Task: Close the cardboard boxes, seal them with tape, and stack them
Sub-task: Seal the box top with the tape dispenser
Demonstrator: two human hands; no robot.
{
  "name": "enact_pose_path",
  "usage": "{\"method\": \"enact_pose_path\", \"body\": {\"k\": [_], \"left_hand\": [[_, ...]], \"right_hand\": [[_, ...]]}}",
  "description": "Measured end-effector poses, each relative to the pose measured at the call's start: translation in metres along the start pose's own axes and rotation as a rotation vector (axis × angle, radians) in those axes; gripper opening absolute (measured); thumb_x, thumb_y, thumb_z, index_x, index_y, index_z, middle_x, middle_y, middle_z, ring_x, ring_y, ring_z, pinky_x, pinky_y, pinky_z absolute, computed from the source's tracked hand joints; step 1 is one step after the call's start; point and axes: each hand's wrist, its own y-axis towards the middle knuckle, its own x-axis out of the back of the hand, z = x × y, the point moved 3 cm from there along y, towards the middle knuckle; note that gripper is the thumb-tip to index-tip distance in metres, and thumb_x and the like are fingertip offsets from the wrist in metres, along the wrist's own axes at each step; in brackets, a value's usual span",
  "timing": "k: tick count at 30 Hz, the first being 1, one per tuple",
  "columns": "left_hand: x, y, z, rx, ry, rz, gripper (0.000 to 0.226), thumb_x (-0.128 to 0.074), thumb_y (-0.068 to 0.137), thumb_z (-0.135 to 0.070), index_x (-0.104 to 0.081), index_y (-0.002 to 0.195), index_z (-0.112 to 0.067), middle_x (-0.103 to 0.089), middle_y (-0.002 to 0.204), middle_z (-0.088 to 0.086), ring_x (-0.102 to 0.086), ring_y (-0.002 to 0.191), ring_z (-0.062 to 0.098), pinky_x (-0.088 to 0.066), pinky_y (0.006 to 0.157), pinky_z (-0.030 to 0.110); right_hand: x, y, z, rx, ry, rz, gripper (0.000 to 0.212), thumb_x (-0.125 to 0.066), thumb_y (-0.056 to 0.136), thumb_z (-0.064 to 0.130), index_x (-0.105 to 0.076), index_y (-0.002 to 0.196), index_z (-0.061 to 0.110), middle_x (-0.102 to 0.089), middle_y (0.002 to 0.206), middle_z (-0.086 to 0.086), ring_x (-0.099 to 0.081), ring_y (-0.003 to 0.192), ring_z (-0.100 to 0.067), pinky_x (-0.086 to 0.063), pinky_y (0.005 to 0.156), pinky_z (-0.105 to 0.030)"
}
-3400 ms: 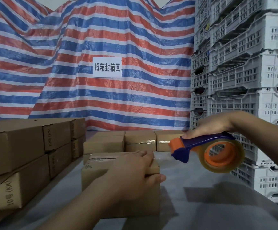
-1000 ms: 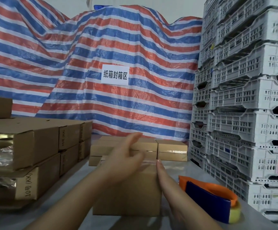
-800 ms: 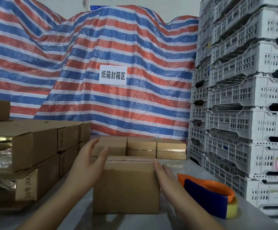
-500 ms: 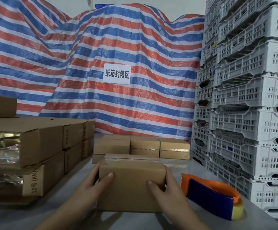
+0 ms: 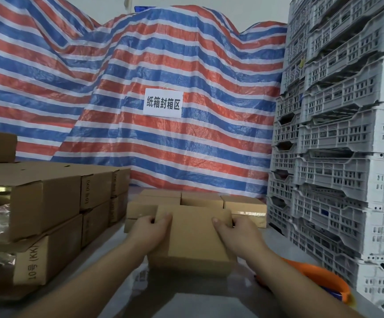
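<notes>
Cardboard fills the middle of the view: a small brown box (image 5: pixel 195 237) sits between both hands, its broad face tipped toward the camera and its lower edge near the grey table (image 5: pixel 126 292). The left hand (image 5: pixel 151 230) grips the box's left side, thumb across the front face and fingers curled behind. The right hand (image 5: pixel 237 232) grips the right side the same way, thumb on the front near the upper corner. Just beyond the box, a row of closed boxes (image 5: pixel 243 206) lies at the far end of the table, one with shiny tape along its side. At the near right, partly hidden by the right forearm, rests an orange and blue tape dispenser (image 5: pixel 324 281). On the left stand stacked cartons (image 5: pixel 55 203) printed with "10号 (KK)". Grey plastic crates (image 5: pixel 347 157) tower on the right, and a red, white and blue striped tarpaulin (image 5: pixel 140 53) with a white sign (image 5: pixel 162 103) hangs behind
</notes>
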Motion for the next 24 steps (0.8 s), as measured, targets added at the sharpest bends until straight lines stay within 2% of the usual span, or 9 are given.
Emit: {"method": "enact_pose_path", "body": {"k": [3,6,10,13,16,18,20,22,24], "left_hand": [[-0.013,0.015,-0.001,0.119,-0.030,0.100,0.034,-0.052,0.098,-0.046,-0.052,0.110,-0.014,-0.058,0.095,0.004,-0.056,0.088,0.019,-0.044,0.079,0.033],[-0.021,0.016,0.002,0.230,-0.162,0.159,0.028,-0.058,0.095,-0.042,-0.049,0.092,-0.016,-0.060,0.090,0.008,-0.058,0.080,0.021,-0.042,0.062,0.031],[-0.031,0.025,0.017,0.212,-0.135,0.193,0.022,-0.053,0.097,-0.044,-0.051,0.092,-0.023,-0.063,0.097,0.009,-0.061,0.089,0.023,-0.047,0.075,0.034],[-0.034,0.034,0.022,0.156,-0.068,0.128,0.022,-0.046,0.100,-0.043,-0.050,0.100,-0.022,-0.060,0.094,0.005,-0.059,0.087,0.021,-0.045,0.069,0.032],[-0.037,0.044,0.023,0.029,0.118,0.048,0.030,-0.041,0.101,-0.047,-0.053,0.103,-0.020,-0.058,0.091,0.000,-0.056,0.087,0.017,-0.045,0.075,0.034],[-0.033,0.043,0.022,-0.117,0.246,0.004,0.040,-0.038,0.098,-0.057,-0.061,0.103,-0.024,-0.062,0.091,-0.009,-0.057,0.086,0.007,-0.045,0.070,0.029],[-0.030,0.036,0.021,-0.315,0.318,0.106,0.050,-0.044,0.088,-0.070,-0.053,0.124,-0.036,-0.057,0.111,-0.025,-0.055,0.098,-0.003,-0.045,0.078,0.021],[-0.030,0.030,0.019,-0.492,0.600,0.236,0.079,-0.046,0.074,-0.083,-0.032,0.143,-0.047,-0.037,0.136,-0.030,-0.040,0.124,-0.002,-0.038,0.102,0.025],[-0.035,0.034,0.015,-0.606,0.898,0.261,0.083,-0.043,0.077,-0.082,-0.023,0.149,-0.047,-0.022,0.154,-0.025,-0.022,0.140,0.004,-0.020,0.116,0.035]], "right_hand": [[-0.002,0.025,-0.005,-0.068,-0.144,0.017,0.049,-0.050,0.096,0.057,-0.067,0.102,0.012,-0.069,0.102,-0.006,-0.064,0.094,-0.023,-0.054,0.082,-0.034],[0.001,0.042,-0.011,-0.145,-0.196,0.106,0.037,-0.046,0.099,0.047,-0.057,0.090,0.014,-0.064,0.094,-0.008,-0.065,0.090,-0.027,-0.059,0.085,-0.041],[0.012,0.049,-0.019,-0.228,-0.212,0.228,0.038,-0.041,0.103,0.048,-0.052,0.088,0.015,-0.063,0.091,-0.012,-0.068,0.081,-0.028,-0.061,0.078,-0.042],[0.018,0.043,-0.017,-0.187,-0.224,0.312,0.045,-0.036,0.102,0.057,-0.058,0.105,0.017,-0.064,0.094,-0.004,-0.063,0.080,-0.017,-0.054,0.065,-0.030],[0.020,0.029,-0.005,-0.019,-0.300,0.457,0.044,-0.038,0.102,0.058,-0.055,0.125,0.025,-0.050,0.097,0.010,-0.045,0.075,0.001,-0.040,0.062,-0.011],[0.022,0.022,-0.001,0.055,-0.287,0.532,0.020,-0.045,0.098,0.061,-0.048,0.103,0.042,-0.048,0.091,0.022,-0.047,0.070,0.011,-0.038,0.055,0.000],[0.025,0.015,0.000,0.103,-0.301,0.569,0.020,-0.056,0.092,0.062,-0.050,0.094,0.043,-0.053,0.090,0.034,-0.054,0.074,0.024,-0.037,0.062,0.006],[0.025,0.016,-0.011,0.173,-0.489,0.558,0.051,-0.063,0.084,0.069,-0.050,0.124,0.040,-0.056,0.118,0.018,-0.056,0.105,0.011,-0.044,0.089,-0.008],[0.025,0.023,-0.017,0.218,-0.701,0.480,0.074,-0.063,0.079,0.073,-0.044,0.138,0.032,-0.050,0.131,0.004,-0.052,0.116,-0.012,-0.045,0.099,-0.029]]}}
